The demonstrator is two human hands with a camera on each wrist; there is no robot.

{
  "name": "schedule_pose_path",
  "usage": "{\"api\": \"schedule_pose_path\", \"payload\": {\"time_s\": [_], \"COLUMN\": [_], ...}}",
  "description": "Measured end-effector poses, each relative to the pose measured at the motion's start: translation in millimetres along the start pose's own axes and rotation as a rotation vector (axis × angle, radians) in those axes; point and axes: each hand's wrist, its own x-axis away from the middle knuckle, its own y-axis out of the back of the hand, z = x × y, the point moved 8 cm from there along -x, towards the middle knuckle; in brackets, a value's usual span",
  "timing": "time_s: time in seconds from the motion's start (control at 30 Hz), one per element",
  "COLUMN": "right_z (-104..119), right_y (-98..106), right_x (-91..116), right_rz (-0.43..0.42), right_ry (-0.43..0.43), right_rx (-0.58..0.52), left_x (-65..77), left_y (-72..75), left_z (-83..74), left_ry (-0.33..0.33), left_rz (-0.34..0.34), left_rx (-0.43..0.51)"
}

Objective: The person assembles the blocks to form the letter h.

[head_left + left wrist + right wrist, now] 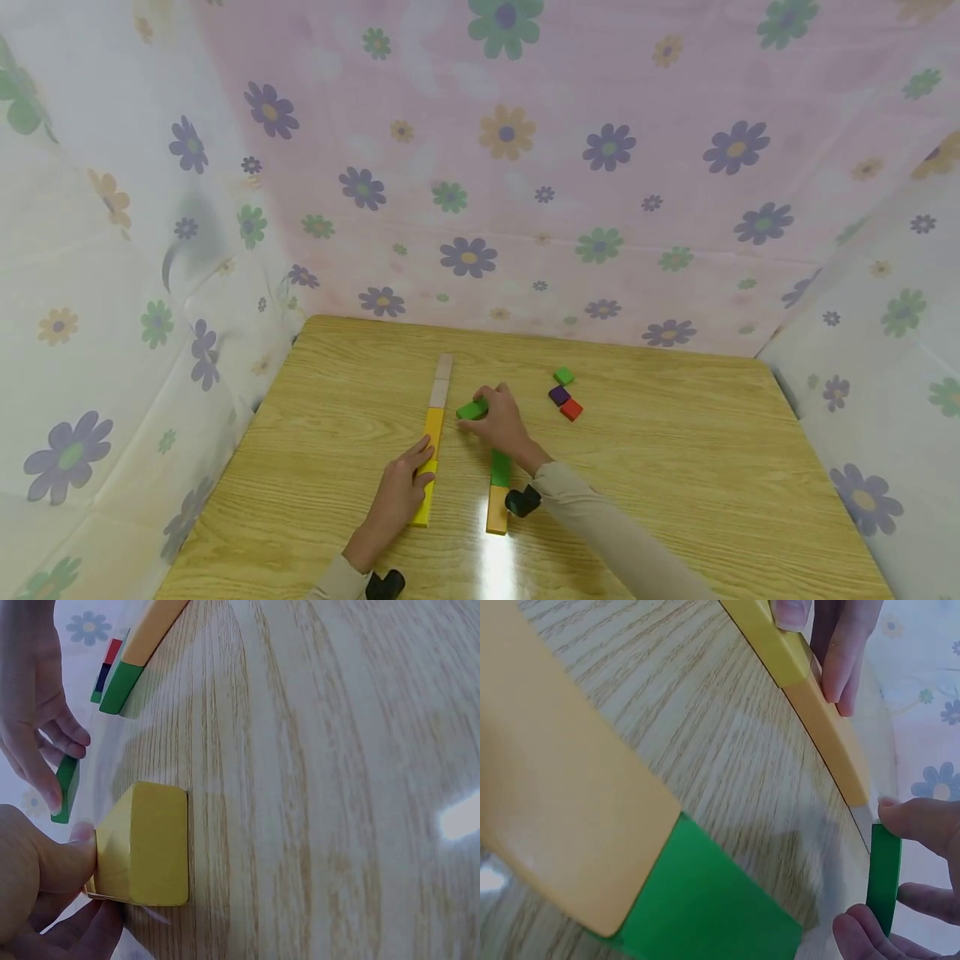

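My left hand (397,496) holds the yellow block (423,504) at the near end of a straight row, thumb on one side and fingers on the other. Beyond it the row continues with an amber block (433,423) and two pale wood blocks, the nearer pale block (439,392) meeting the amber one. Between thumb and fingers, my right hand (506,423) pinches a green block (885,874), tilted and raised just right of the row. Under the right forearm lies a second row: a green block (500,471) end to end with a light orange block (497,510).
Farther right, a small green block (564,376), a dark purple block (559,395) and a red block (572,409) lie close together. Flowered cloth (525,208) surrounds the back and sides of the wooden table (675,442).
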Motion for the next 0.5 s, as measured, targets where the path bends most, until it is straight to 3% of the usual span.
{"api": "schedule_pose_path", "payload": {"time_s": [0.33,0.5], "right_z": [-3,-1], "right_y": [-14,-20], "right_x": [-3,-3], "right_rz": [0.016,0.033], "right_ry": [-0.106,-0.103], "right_rx": [0.041,0.091], "left_x": [-0.8,-0.7], "left_y": [-1.1,-0.9], "left_z": [2.3,1.8], "left_ry": [0.012,0.013], "left_rz": [0.011,0.009], "left_rx": [-0.009,-0.008]}}
